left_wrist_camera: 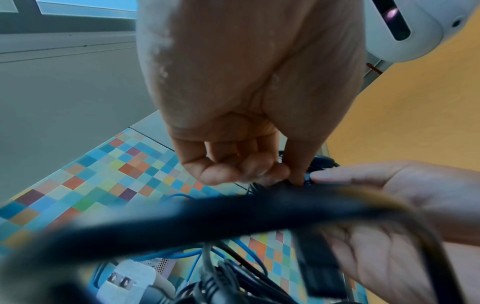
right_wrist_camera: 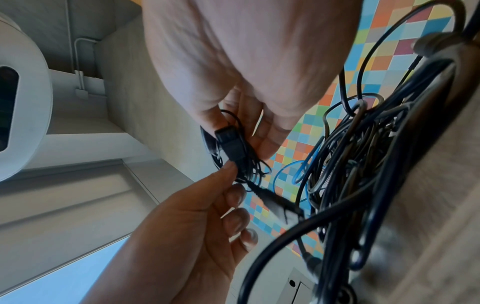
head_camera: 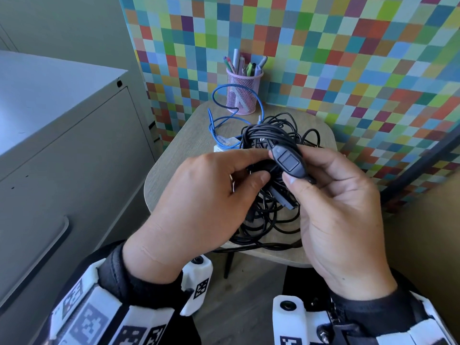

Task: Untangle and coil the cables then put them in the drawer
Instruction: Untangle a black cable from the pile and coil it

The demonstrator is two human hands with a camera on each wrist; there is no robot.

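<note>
Head cam: right hand (head_camera: 341,215) pinches the inline switch (head_camera: 288,161) of the black cable tangle (head_camera: 271,195) on the small table (head_camera: 179,150); left hand (head_camera: 199,195) pinches strands right beside the switch. Blue cable (head_camera: 224,120) lies behind the tangle, near the pink pen cup (head_camera: 242,95).

Left wrist: left hand (left_wrist_camera: 241,144) curled, thumb and fingers nipping black cable.

Right wrist: right hand (right_wrist_camera: 246,72) grips the switch (right_wrist_camera: 230,142), the tangle (right_wrist_camera: 363,164) right beside it.

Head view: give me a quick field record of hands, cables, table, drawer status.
left hand: pinches black cable beside the inline switch
right hand: holds inline switch between thumb and fingers
black cables: tangled, on the small table
blue cable: loose, by pink pen cup
drawer: none seen open; cabinet at left
</note>
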